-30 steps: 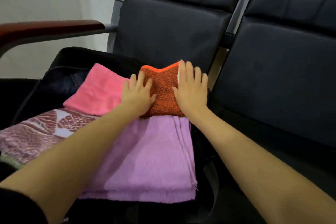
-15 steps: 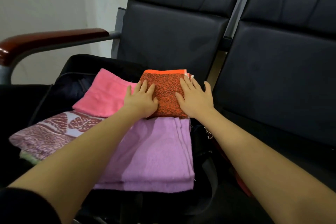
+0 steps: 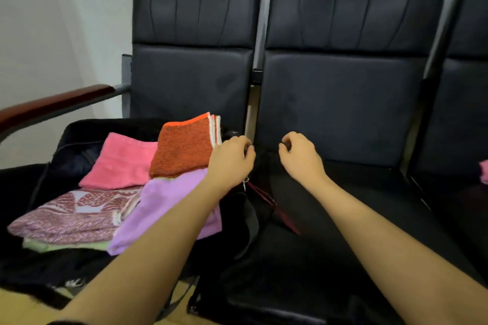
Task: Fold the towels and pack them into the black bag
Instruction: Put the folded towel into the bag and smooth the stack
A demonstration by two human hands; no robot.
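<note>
The black bag [image 3: 79, 132] lies open on the left seat. Folded towels are stacked in it: an orange one [image 3: 184, 148] on top at the back, a pink one [image 3: 121, 163], a purple one [image 3: 169, 200] and a patterned maroon one [image 3: 71, 214] over a green edge [image 3: 66, 245]. The bag's black flap [image 3: 277, 258] spreads over the middle seat. My left hand [image 3: 232, 158] and my right hand [image 3: 301, 155] are to the right of the orange towel, fingers curled on the flap's far edge, which rises between them.
A row of black padded seats [image 3: 343, 103] stands against a white wall. A wooden armrest [image 3: 52, 103] runs along the left. A bit of pink cloth [image 3: 483, 171] shows on the far right seat. A red cord [image 3: 266, 198] and a strap hang from the bag.
Both hands have left the orange towel and moved right to the bag's flap edge, fingers now curled. The view has lifted and shifted right.
</note>
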